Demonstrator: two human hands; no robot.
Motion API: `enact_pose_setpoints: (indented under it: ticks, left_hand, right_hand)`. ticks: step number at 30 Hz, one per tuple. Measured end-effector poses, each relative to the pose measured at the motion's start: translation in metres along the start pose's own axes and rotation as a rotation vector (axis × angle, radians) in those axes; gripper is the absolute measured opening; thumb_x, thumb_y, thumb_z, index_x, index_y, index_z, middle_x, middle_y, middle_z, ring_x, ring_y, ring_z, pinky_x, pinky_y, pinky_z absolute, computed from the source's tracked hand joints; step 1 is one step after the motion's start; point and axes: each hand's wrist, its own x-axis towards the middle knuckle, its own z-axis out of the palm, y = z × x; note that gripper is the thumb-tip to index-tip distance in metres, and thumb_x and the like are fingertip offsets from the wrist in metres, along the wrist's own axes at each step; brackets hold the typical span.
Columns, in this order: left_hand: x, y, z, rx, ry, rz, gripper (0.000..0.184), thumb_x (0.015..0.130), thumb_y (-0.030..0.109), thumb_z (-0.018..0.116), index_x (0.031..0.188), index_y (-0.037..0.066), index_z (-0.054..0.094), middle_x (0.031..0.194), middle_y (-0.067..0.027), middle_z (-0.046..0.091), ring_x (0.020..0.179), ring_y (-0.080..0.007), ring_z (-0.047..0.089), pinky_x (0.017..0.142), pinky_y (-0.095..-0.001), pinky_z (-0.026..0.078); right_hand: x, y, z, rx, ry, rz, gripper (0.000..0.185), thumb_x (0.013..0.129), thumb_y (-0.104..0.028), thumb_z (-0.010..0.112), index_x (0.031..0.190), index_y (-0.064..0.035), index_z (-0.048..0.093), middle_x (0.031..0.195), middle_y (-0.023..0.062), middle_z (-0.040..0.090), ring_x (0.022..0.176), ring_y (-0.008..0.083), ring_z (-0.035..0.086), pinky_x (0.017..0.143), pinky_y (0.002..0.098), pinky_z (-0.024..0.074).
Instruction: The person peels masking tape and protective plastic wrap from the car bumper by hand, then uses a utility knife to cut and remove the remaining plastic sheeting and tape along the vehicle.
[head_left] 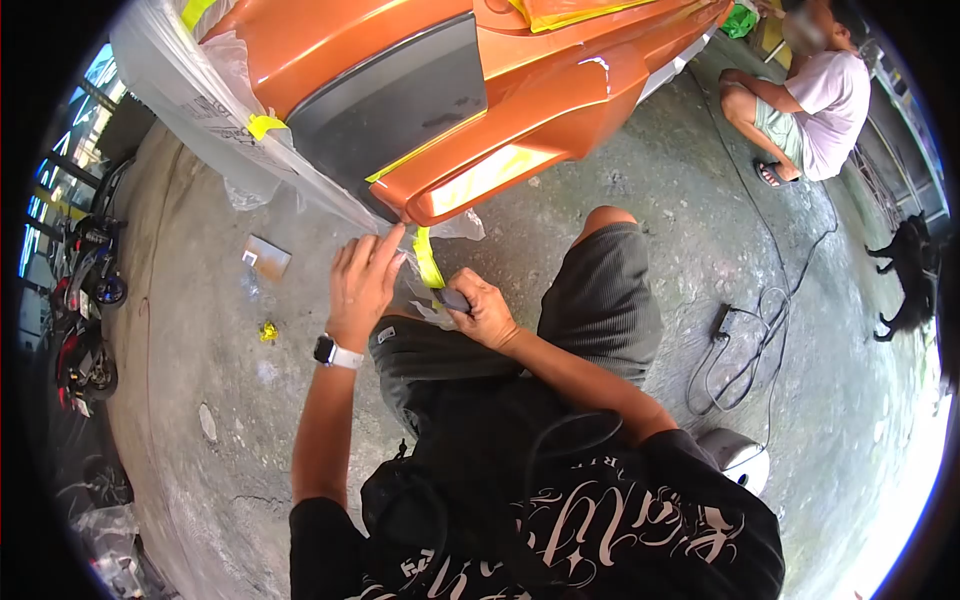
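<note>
Black shirt point(640, 500) fabric lies nearest the camera; folds make its lettering hard to read. Farther off, a yellow tape strip point(428, 258) runs from the lower corner of an orange bumper point(545, 130) toward the right hand point(484, 312). Right grip: clamped on a dark object point(453, 299), mostly covered by the fingers; its type cannot be determined. Left hand point(366, 278): fingers extended, index fingertip at the bumper's lower corner; contact cannot be confirmed. The inner side of this grip is hidden, so whether it pinches anything cannot be told.

Translucent plastic sheet point(190, 95) covers the left side of the bumper, which is cut off at the far edge. On the floor to the left: a flat brown piece point(272, 262) and a crumpled yellow scrap point(268, 331). To the right: a tangled cable point(784, 318) and a metal cylinder point(748, 467), partly hidden by the sleeve. Far right: a crouching person point(838, 100).
</note>
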Motion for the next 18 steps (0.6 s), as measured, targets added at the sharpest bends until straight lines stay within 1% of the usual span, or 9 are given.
enact_pose_setpoints:
  ticks: [2, 6, 8, 9, 12, 14, 15, 17, 18]
  left_hand:
    - [0.009, -0.008, 0.002, 0.096, -0.068, 0.08, 0.032, 0.091, 0.026, 0.068, 0.12, 0.011, 0.067, 0.089, -0.0085, 0.056, 0.084, -0.0299, 0.059, 0.074, -0.0441, 0.047]
    - [0.005, -0.028, 0.01, 0.153, -0.077, 0.086, 0.025, 0.092, 0.028, 0.067, 0.107, 0.009, 0.068, 0.087, -0.01, 0.057, 0.083, -0.0303, 0.059, 0.073, -0.0448, 0.048]
    - [0.003, -0.048, 0.013, 0.222, 0.028, 0.067, 0.02, 0.088, 0.029, 0.07, 0.092, 0.009, 0.066, 0.081, -0.0081, 0.056, 0.078, -0.0289, 0.059, 0.07, -0.0425, 0.049]
    - [-0.001, -0.056, 0.011, 0.221, 0.024, 0.069, 0.02, 0.088, 0.029, 0.07, 0.092, 0.009, 0.066, 0.081, -0.0081, 0.056, 0.078, -0.0289, 0.059, 0.07, -0.0425, 0.049]
    - [-0.007, -0.063, 0.009, 0.189, 0.026, 0.03, 0.018, 0.091, 0.022, 0.069, 0.085, 0.006, 0.063, 0.081, -0.0106, 0.059, 0.075, -0.0307, 0.06, 0.066, -0.0426, 0.048]
    - [-0.012, -0.053, 0.009, -0.062, 0.008, -0.193, 0.016, 0.093, 0.014, 0.067, 0.083, 0.002, 0.061, 0.078, -0.0112, 0.059, 0.067, -0.0294, 0.058, 0.06, -0.0397, 0.046]
    - [-0.014, -0.046, 0.012, -0.08, -0.018, -0.162, 0.016, 0.093, 0.014, 0.067, 0.083, 0.002, 0.061, 0.078, -0.0112, 0.059, 0.067, -0.0294, 0.058, 0.06, -0.0397, 0.046]
    - [-0.021, -0.035, 0.021, -0.167, -0.039, -0.292, 0.016, 0.093, 0.012, 0.067, 0.085, 0.001, 0.061, 0.069, -0.0097, 0.054, 0.057, -0.0234, 0.051, 0.054, -0.0348, 0.043]
    - [-0.025, -0.03, 0.029, -0.222, -0.05, -0.346, 0.017, 0.093, 0.015, 0.07, 0.088, 0.001, 0.062, 0.062, -0.0062, 0.048, 0.054, -0.0155, 0.043, 0.052, -0.0311, 0.04]
  right_hand:
    - [-0.002, 0.007, -0.005, -0.013, -0.002, 0.005, 0.029, 0.072, 0.003, 0.07, 0.098, -0.0041, 0.057, 0.091, 0.0136, 0.057, 0.084, 0.0361, 0.062, 0.073, 0.04, 0.0518]
    - [-0.009, 0.016, -0.027, -0.087, -0.055, 0.028, 0.03, 0.071, 0.001, 0.072, 0.096, -0.0054, 0.056, 0.092, 0.0138, 0.057, 0.083, 0.0382, 0.062, 0.071, 0.0429, 0.0524]
    - [-0.02, 0.034, -0.041, -0.165, -0.062, 0.08, 0.031, 0.071, 0.0, 0.073, 0.096, -0.0058, 0.056, 0.092, 0.0134, 0.057, 0.084, 0.0379, 0.063, 0.071, 0.0431, 0.0526]
    - [-0.025, 0.044, -0.047, -0.244, -0.072, 0.129, 0.032, 0.07, -0.001, 0.074, 0.097, -0.0063, 0.056, 0.093, 0.013, 0.057, 0.085, 0.0377, 0.063, 0.071, 0.0432, 0.0529]
    - [-0.019, 0.042, -0.063, -0.29, -0.092, 0.129, 0.033, 0.071, -0.003, 0.074, 0.098, -0.0075, 0.056, 0.094, 0.0123, 0.057, 0.087, 0.0373, 0.064, 0.073, 0.0446, 0.0543]
    - [-0.019, 0.043, -0.063, -0.299, -0.124, 0.11, 0.029, 0.074, -0.005, 0.072, 0.099, -0.0074, 0.057, 0.097, 0.0122, 0.058, 0.089, 0.0363, 0.064, 0.076, 0.0456, 0.0549]
    - [-0.019, 0.046, -0.061, -0.303, -0.092, 0.141, 0.029, 0.074, -0.005, 0.072, 0.099, -0.0074, 0.057, 0.097, 0.0122, 0.058, 0.089, 0.0363, 0.064, 0.076, 0.0456, 0.0549]
    - [-0.019, 0.053, -0.057, -0.305, -0.098, 0.062, 0.027, 0.074, -0.006, 0.071, 0.098, -0.0068, 0.057, 0.099, 0.0116, 0.057, 0.09, 0.0354, 0.064, 0.077, 0.0454, 0.0546]
    - [-0.02, 0.055, -0.056, -0.305, -0.065, 0.095, 0.027, 0.074, -0.006, 0.071, 0.098, -0.0068, 0.057, 0.099, 0.0116, 0.057, 0.09, 0.0354, 0.064, 0.077, 0.0454, 0.0546]
